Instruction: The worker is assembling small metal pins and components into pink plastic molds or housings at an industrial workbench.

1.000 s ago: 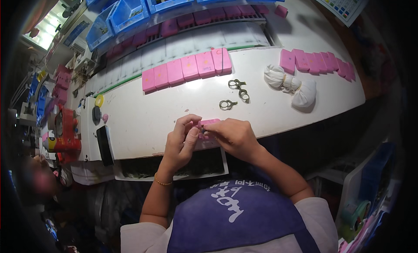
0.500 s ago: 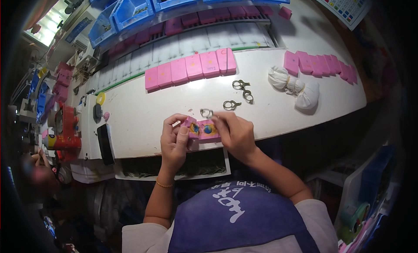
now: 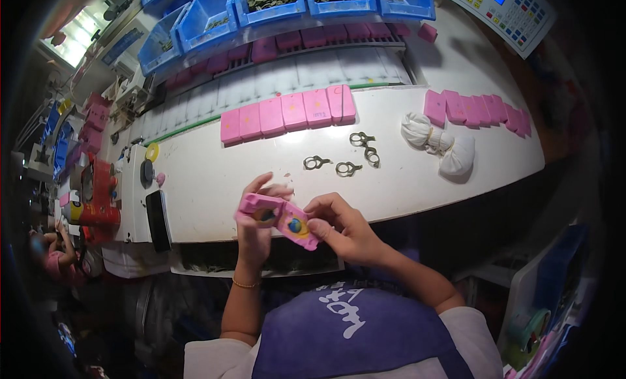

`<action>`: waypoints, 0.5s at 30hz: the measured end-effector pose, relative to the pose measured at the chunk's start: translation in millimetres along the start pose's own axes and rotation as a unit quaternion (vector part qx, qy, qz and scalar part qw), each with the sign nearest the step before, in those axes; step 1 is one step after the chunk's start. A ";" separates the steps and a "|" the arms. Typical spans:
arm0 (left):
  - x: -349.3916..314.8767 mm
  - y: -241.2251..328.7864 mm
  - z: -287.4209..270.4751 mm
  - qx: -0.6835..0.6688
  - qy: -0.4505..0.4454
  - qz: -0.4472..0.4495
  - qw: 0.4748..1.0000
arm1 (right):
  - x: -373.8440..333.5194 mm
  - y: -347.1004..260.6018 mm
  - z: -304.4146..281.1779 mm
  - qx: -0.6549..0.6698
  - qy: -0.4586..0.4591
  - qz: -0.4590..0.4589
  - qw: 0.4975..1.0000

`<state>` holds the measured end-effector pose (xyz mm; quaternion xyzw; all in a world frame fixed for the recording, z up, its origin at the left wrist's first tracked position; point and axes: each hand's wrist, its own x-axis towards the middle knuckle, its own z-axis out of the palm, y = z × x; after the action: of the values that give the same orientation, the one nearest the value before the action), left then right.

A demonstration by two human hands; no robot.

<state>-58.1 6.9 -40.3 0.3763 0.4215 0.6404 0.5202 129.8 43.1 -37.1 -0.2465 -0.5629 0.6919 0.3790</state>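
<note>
A pink rubber mold [image 3: 287, 216] lies spread open like a book between my hands, over the table's near edge. Each half shows a yellow-stained hollow with a blue-green centre. My left hand [image 3: 253, 245] holds the left half, thumb partly hidden behind it and some fingers lifted. My right hand [image 3: 349, 232] pinches the outer edge of the right half. Beyond them on the tabletop lies an olive-green ring-shaped piece [image 3: 317, 162], with another ring-shaped piece [image 3: 348, 169] to its right and more alike just behind.
A row of closed pink molds [image 3: 272, 115] stands across the table; another row [image 3: 469, 109] is at the right, beside a tied white cloth bundle [image 3: 438, 144]. Blue bins [image 3: 270, 15] of small pieces line the back. A dark phone-like slab [image 3: 158, 219] sits left; a keypad panel [image 3: 505, 17] far right.
The ring-shaped piece from my right hand now lies on the table. That hand has moved onto the mold's right half, and the mold has been tilted and brought slightly nearer.
</note>
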 end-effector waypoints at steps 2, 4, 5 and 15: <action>1.7 3.6 21.2 -0.197 0.061 -0.064 0.976 | -2.9 4.3 6.7 0.031 0.002 -0.017 0.999; 2.9 -0.1 24.4 -0.322 0.047 -0.093 0.941 | -4.6 15.4 5.4 -0.051 0.020 -0.058 0.997; 5.0 1.0 28.3 -0.440 0.032 -0.121 0.889 | -5.7 16.6 3.5 -0.050 0.014 -0.059 0.997; 9.5 14.4 27.9 -0.101 0.132 -0.085 0.982 | -1.6 -72.6 -129.1 -0.732 0.192 -0.193 0.624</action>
<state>-39.0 18.9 -16.5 0.1970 0.4499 0.6769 0.5483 247.8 124.0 1.3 -0.4555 -0.8330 -0.1010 0.2975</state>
